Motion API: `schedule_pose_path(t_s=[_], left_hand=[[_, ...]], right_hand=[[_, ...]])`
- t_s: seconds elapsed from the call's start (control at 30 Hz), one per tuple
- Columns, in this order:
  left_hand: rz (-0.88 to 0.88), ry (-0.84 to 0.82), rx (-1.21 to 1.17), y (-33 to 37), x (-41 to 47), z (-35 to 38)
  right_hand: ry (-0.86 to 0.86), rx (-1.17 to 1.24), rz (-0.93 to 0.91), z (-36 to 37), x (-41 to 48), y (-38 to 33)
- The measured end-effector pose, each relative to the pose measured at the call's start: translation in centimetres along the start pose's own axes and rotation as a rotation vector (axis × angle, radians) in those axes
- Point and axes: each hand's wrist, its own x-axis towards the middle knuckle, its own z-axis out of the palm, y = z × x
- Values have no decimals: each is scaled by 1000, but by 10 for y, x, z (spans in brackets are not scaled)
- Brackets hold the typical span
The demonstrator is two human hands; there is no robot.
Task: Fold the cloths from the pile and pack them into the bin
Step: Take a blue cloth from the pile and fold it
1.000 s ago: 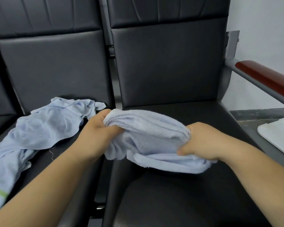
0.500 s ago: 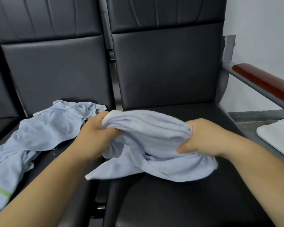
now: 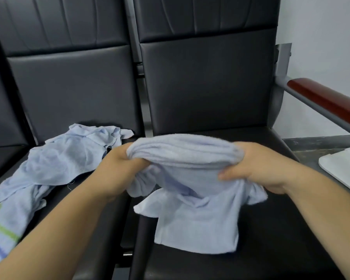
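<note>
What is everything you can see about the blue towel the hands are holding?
The towel is pale blue, soft and fuzzy like terry cloth. Its top is bunched into thick gathered layers between the left hand and right hand, which grip one end each. The rest hangs down loose and crumpled, and its lower edge seems to rest on the black seat. It is not folded neatly yet.

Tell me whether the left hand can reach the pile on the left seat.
Probably yes: the pile lies beside the left hand with nothing between, but that hand grips the held cloth and must let go first.
</note>
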Motion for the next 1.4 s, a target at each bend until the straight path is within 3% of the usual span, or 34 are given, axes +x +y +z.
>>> schedule_pose_path(t_s=[0.07,0.1,0.23,0.33,0.4,0.47,0.5,0.53,0.67,0.77,0.87,0.97,1.0,1.13,1.2,1.3,1.4], left_hand=[[-81,-58,-296,0,2,-1],[-98,-82,-395,-2,4,-1],[-19,-88,-418,3,7,1],[20,-193,7,13,-1,2],[35,-209,392,13,-1,6],[48,-116,683,6,6,7],[49,-58,717,1,12,6],[44,-24,649,-2,16,4],[19,-54,-1,1,24,2],[17,-129,-113,14,33,-1],[69,-142,276,38,49,-10],[129,-5,855,61,73,-13],[160,71,920,67,81,-16],[239,307,806,75,96,-30],[263,368,824,72,97,-29],[240,356,898,59,95,-18],[201,168,971,30,82,-5]], right_hand=[[-24,-447,84,4,1,4],[-35,-546,103,8,3,5],[92,-583,5,12,8,-1],[125,-348,78,6,8,-6],[59,-427,69,6,8,-4],[-7,-479,58,9,10,-2],[-25,-475,68,8,11,-1],[-27,-490,78,7,12,0],[50,-493,91,-2,23,1],[132,-660,9,-11,37,-9],[225,-780,-14,-23,55,-31],[229,-882,123,-36,68,-55],[277,-857,131,-41,70,-61],[582,-676,35,-62,68,-72],[620,-686,-8,-66,60,-68],[597,-557,-75,-61,48,-44],[405,-644,2,-41,35,-7]])
